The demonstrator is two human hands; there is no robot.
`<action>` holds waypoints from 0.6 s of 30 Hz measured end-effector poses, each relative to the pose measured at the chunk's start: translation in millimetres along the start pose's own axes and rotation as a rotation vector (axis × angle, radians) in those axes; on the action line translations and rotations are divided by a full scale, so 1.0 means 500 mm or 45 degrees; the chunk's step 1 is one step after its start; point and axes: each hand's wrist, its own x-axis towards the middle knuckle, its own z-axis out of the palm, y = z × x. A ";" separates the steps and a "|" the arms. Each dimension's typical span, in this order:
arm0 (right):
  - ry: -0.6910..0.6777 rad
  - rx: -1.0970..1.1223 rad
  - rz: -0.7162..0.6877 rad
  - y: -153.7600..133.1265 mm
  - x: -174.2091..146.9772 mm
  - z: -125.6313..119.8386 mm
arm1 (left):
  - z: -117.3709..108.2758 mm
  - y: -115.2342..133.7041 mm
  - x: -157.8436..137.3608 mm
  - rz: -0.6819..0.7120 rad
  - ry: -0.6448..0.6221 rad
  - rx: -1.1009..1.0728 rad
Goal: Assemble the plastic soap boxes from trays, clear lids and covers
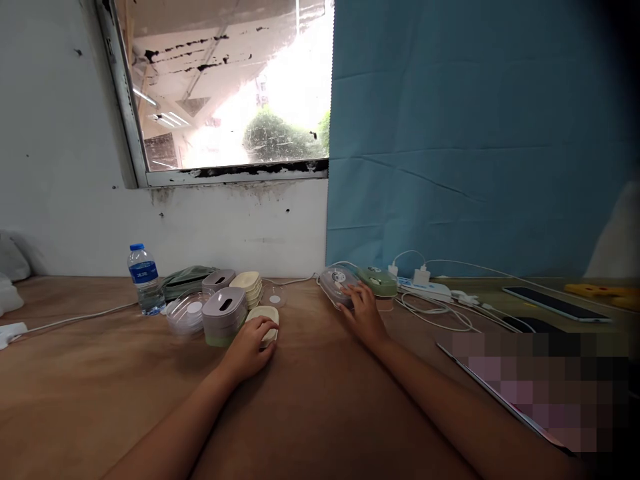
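My left hand [254, 347] is closed over a small cream plastic tray [267, 312] on the table, its fingers curled across the top. Just left of it stands a stack of mauve box parts [225, 308] with oval slots, a green piece at the bottom. My right hand [367, 317] grips the front right corner of a mauve box with a clear lid [330, 279], fingers on top and thumb toward the front. Touching or close behind that box is a green lidded box [380, 281]. A stack of cream trays [249, 285] sits beyond my left hand.
Clear plastic lids [185, 317] and a water bottle [145, 283] stand at the left, with a grey-green pouch [185, 280] behind. A power strip [425, 288] and white cables lie at the right, near a phone [555, 303] and a pixelated screen [530, 393].
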 end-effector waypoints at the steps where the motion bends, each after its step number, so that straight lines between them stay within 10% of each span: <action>1: 0.006 0.017 0.002 -0.011 -0.009 -0.011 | 0.000 0.004 0.000 0.015 0.002 -0.002; 11: -0.287 0.434 0.010 -0.096 -0.109 -0.151 | -0.002 0.052 -0.006 0.161 0.015 -0.009; 18: -0.568 0.654 -0.502 -0.118 -0.119 -0.224 | -0.015 0.086 -0.017 0.223 -0.140 -0.217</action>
